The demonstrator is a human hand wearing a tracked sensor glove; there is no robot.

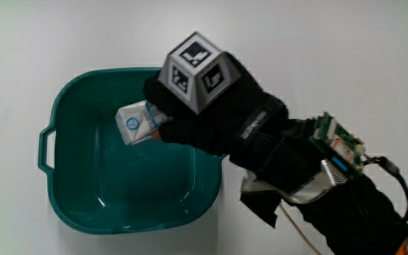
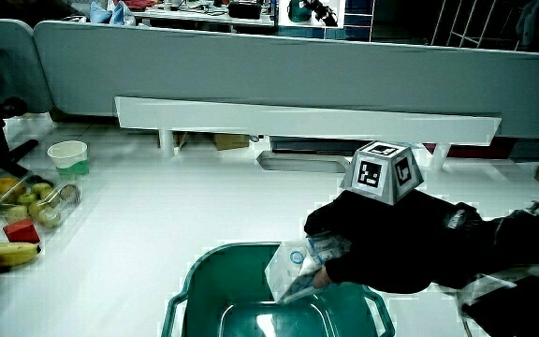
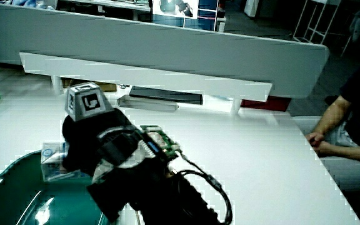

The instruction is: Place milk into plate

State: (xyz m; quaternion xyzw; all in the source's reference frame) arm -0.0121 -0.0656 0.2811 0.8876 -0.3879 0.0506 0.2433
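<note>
A small white and blue milk carton [image 1: 138, 122] is held over the inside of a teal plastic basin [image 1: 76, 212], which stands in for the plate. The hand [image 1: 190, 106], in a black glove with a patterned cube [image 1: 197, 69] on its back, is shut on the carton, its fingers wrapped round the carton's end. In both side views the carton [image 2: 296, 267] [image 3: 52, 160] hangs tilted just above the basin [image 2: 190, 300] [image 3: 5, 181], with the hand [image 2: 363, 248] [image 3: 95, 147] gripping it. The forearm covers part of the basin's rim.
Near the table's edge in a side view lie a banana [image 2: 3, 253], a box of fruit [image 2: 36, 201] and a pale cup [image 2: 68, 157]. A low white shelf [image 2: 307, 124] runs along the grey partition [image 2: 279, 75].
</note>
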